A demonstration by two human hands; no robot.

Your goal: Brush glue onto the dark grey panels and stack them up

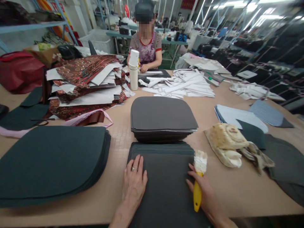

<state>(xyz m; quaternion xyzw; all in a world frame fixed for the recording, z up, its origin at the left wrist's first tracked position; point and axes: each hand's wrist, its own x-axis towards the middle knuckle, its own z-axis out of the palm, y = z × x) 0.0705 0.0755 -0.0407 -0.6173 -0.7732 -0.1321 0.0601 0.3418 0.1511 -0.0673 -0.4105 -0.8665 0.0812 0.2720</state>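
Note:
My left hand (135, 182) lies flat on the left side of a dark grey sheet (166, 190), fingers extended, with a ring on one finger. This sheet tops a stack of dark pieces, whose green-black far edges (163, 148) show in steps beyond it. At the stack's right edge, my right hand (201, 183) has its fingertips against the side. A paintbrush (197, 193) with a yellow handle and white-coated bristles is tucked in that hand, bristles pointing away from me. Just beyond stands another neat stack of dark grey rounded panels (163, 114).
Dark green panels (52, 161) are stacked at left. Behind them rise patterned brown and white pieces (87, 82). A stained cloth bundle (225, 142) sits at right near blue-white sheets (239, 117). White strips (187, 83), a pale cup (133, 77) and a seated person (147, 47) are across the table.

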